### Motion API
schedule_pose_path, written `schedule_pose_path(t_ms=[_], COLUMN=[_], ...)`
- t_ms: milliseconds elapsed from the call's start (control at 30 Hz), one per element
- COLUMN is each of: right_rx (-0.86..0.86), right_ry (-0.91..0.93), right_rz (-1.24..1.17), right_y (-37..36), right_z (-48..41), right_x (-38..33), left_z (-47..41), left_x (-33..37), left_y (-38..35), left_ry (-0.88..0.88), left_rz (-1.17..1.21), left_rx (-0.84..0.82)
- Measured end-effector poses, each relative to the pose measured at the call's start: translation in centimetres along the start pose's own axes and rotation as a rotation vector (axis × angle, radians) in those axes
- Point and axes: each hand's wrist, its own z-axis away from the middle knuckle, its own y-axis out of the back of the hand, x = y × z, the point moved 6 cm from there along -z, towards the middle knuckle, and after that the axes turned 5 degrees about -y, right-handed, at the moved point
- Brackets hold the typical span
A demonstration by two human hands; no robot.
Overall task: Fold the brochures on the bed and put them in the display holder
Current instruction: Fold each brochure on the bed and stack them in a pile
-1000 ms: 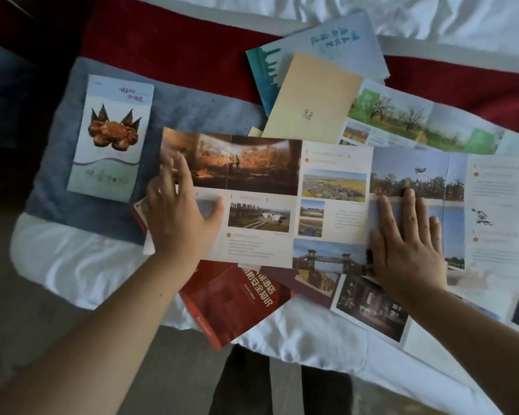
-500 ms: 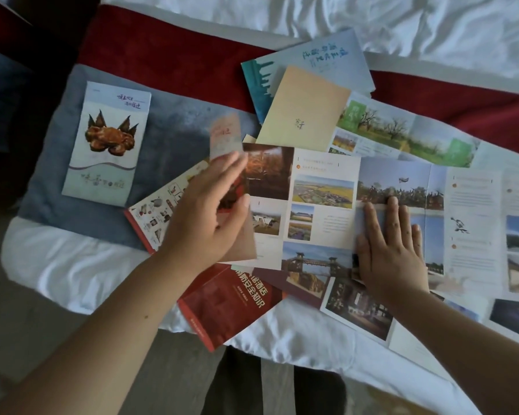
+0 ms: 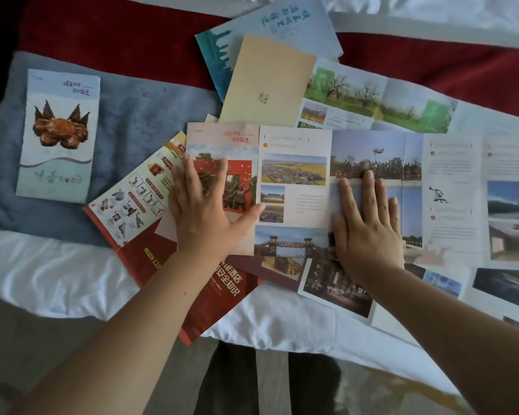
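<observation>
A long photo brochure [image 3: 294, 181] lies spread across the bed, its leftmost panel folded over so a red and cream cover faces up. My left hand [image 3: 201, 205] presses flat on that folded panel, fingers straight. My right hand [image 3: 369, 223] lies flat on a middle panel with a sky and lake photo, holding the sheet down. A folded brochure with a crab picture [image 3: 59, 136] rests apart at the left on a grey blanket [image 3: 150, 112]. No display holder is in view.
A red safety booklet [image 3: 138, 205] lies under the photo brochure at the bed's near edge. A cream booklet [image 3: 267, 82], a teal leaflet [image 3: 270, 28] and an unfolded green landscape brochure [image 3: 372, 97] lie behind. Further unfolded sheets [image 3: 339, 286] overhang the white sheet [image 3: 57, 274].
My left hand lifted the brochure's left end panel, swung it over to the right and now presses it flat. My right hand stayed in place on the sheet.
</observation>
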Motion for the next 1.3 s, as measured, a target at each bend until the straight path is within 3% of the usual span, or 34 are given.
schedule_pose_path(t_ms=[400, 667, 833, 967, 1033, 1133, 1233, 1300], right_rx=[0.011, -0.055, -0.078, -0.052, 0.029, 0.074, 0.045, 0.055], right_ry=[0.011, 0.069, 0.119, 0.103, 0.103, 0.130, 0.116, 0.102], right_rz=[-0.018, -0.055, -0.118, -0.263, -0.189, -0.066, -0.081, -0.102], right_y=[0.2, 1.1, 1.5, 3.2, 4.3, 4.5, 3.8, 3.6], right_z=[0.0, 0.3, 0.5, -0.4, -1.0, -0.9, -0.3, 0.1], right_x=[0.0, 0.3, 0.8, 2.7, 4.7, 7.5, 8.7, 8.9], left_z=[-0.5, 0.5, 0.6, 0.3, 0.0, -0.5, -0.8, -0.6], left_x=[1.7, -0.1, -1.7, -2.1, -2.6, -2.5, -1.9, -1.8], left_y=[1.6, 3.6, 3.0, 4.2, 4.4, 4.4, 3.7, 3.2], left_ry=[0.078, 0.210, 0.371, 0.371, 0.399, 0.409, 0.358, 0.345], left_rz=[0.119, 0.498, 0.700, 0.776, 0.820, 0.808, 0.721, 0.734], left_rx=[0.084, 0.352, 0.345, 0.480, 0.509, 0.427, 0.256, 0.232])
